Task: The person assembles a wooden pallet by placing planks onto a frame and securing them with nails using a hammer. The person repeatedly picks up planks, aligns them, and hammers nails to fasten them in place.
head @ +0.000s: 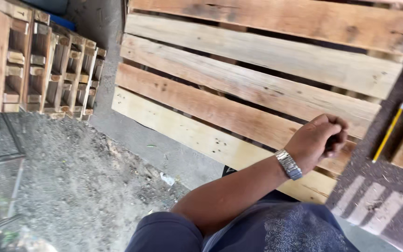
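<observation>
My left hand (317, 141) is curled into a fist over the near planks of a wooden pallet (239, 84), with a metal wristwatch (288, 164) on the wrist. A dark patch shows inside the curled fingers; I cannot tell whether it is a small object or shadow. The forearm reaches in from the lower left, across my blue shirt. A yellow pencil (388, 133) with a blue end lies on a dark surface just right of the hand, apart from it. My right hand is out of view.
Several wooden pallets (47, 65) stand on edge at the upper left. Gravel and concrete ground (85, 182) lie left of the pallet. A dark board with pale stripes (374, 205) sits at the lower right.
</observation>
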